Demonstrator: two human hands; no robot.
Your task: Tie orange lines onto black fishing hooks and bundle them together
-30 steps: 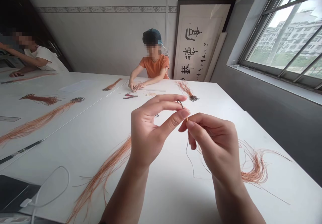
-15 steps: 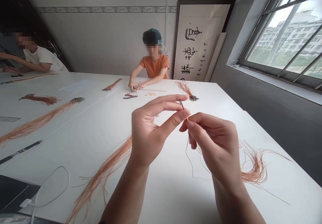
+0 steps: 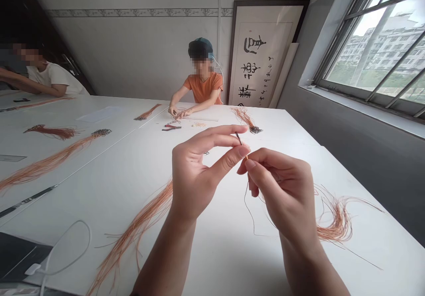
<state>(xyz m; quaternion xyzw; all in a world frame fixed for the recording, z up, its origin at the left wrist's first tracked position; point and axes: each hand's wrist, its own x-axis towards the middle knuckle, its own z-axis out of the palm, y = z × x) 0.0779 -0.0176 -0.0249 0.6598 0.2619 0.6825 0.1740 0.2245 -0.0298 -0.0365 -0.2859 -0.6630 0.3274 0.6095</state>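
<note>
Above the white table (image 3: 232, 260), my left hand (image 3: 202, 167) is closed in a pinch on a thin dark metal piece (image 3: 238, 137), whose upper end shows between the fingers. My right hand (image 3: 282, 185) is closed too, thumb against forefinger on a short orange strand (image 3: 246, 157) just below the left thumb. The two sets of fingertips nearly meet. From beneath the right fingers a fine dark thread (image 3: 249, 209) hangs and curves to the right. The join between metal piece and strand is hidden by my fingers.
Orange strands lie in a bundle (image 3: 133, 229) at left and a curled bundle (image 3: 338, 225) at right. Another long bundle (image 3: 49, 165) has dark ends. Across the table, a person in orange (image 3: 202, 87) works near pliers (image 3: 171, 128). A white cable (image 3: 88, 243) loops lower left.
Both my hands keep nearly the same pinch, with only a slight shift of the view. Across the table, the person's hands have moved a little closer together.
</note>
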